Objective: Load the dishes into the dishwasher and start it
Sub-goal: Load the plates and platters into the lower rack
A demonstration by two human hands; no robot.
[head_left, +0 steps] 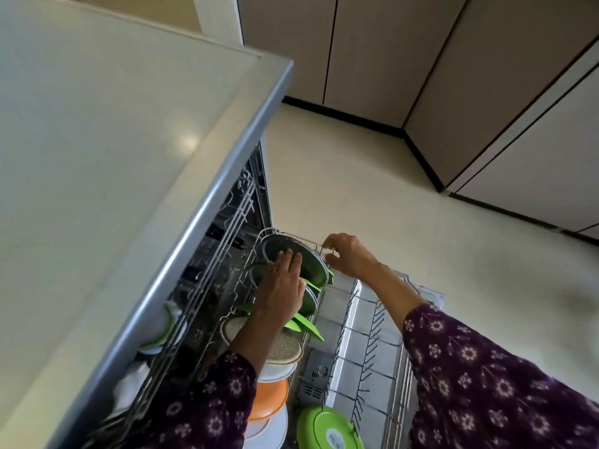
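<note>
The dishwasher (pixel 233 222) stands open under the counter, its lower rack (pixel 366 338) pulled out over the door. Dark round plates (pixel 288 246) with green rims stand upright at the rack's far end. My left hand (pixel 283 286) lies with straight fingers against the face of the far plate. My right hand (pixel 346 256) pinches the wire rim of the rack just beyond the plates. A speckled beige plate (pixel 285 350), an orange plate (pixel 270 398) and white plates (pixel 275 426) stand in the nearer part of the rack. A green round lid (pixel 327 429) lies low beside them.
The grey countertop (pixel 113 157) overhangs the dishwasher on the left. The upper rack (pixel 155 338) inside holds white and green items. Beige cabinet doors (pixel 453 76) line the far side and the right. Pale tiled floor (pixel 389 189) lies between.
</note>
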